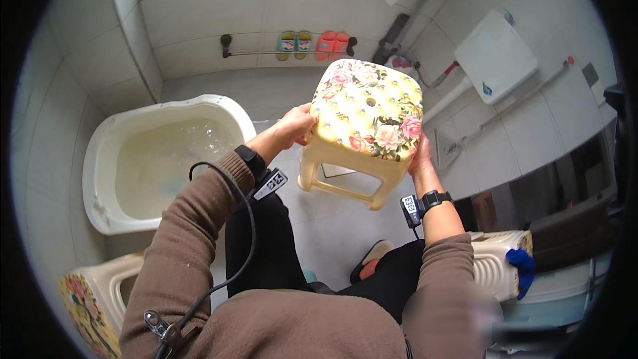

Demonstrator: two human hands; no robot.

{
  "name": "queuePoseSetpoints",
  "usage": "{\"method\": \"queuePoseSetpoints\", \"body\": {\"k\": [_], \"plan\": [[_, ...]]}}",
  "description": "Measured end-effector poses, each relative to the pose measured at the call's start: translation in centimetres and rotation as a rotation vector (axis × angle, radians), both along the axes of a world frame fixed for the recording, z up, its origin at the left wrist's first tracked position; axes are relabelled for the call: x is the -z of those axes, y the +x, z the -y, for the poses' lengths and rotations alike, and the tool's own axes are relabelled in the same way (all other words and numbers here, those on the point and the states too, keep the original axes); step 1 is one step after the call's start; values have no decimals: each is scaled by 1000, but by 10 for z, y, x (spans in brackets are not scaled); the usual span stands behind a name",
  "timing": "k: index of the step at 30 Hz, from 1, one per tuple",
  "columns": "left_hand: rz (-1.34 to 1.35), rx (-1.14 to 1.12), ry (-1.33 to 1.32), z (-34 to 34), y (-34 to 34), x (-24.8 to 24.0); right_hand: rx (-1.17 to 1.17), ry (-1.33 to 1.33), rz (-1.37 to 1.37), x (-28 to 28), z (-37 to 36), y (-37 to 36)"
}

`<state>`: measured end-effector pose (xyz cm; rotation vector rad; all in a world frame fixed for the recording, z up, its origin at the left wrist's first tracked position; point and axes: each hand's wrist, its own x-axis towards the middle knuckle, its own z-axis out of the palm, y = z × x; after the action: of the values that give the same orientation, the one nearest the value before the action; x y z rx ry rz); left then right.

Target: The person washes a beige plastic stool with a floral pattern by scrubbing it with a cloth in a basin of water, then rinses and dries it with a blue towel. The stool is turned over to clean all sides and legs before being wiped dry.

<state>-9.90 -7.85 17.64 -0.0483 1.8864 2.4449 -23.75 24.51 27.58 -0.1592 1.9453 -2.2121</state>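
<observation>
Between my two hands is a cream plastic stool [367, 110], upright, its yellow seat printed with pink roses and a small hole in the middle. My left hand [297, 125] grips the left edge of the seat, thumb near the top. On the opposite side my right hand [421, 154] holds the right edge, its fingers partly hidden by the seat. The stool's legs point down over the grey tiled floor; I cannot tell whether they touch it.
Left of me stands a white tub [100, 159] with cloudy water. Two similar stools lie near me, one at lower left [100, 292], one at lower right [492, 259] with a blue cloth [522, 271]. Slippers [294, 45] hang on the far wall rail. A white cistern [495, 56] is at right.
</observation>
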Motion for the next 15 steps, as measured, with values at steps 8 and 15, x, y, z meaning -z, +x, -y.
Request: {"method": "queuePoseSetpoints", "body": {"k": [8, 15], "plan": [[-175, 138, 51, 33, 33, 5, 24, -55, 181, 49, -5, 55], [70, 207, -239, 117, 63, -8, 214, -228, 297, 142, 67, 92]]}}
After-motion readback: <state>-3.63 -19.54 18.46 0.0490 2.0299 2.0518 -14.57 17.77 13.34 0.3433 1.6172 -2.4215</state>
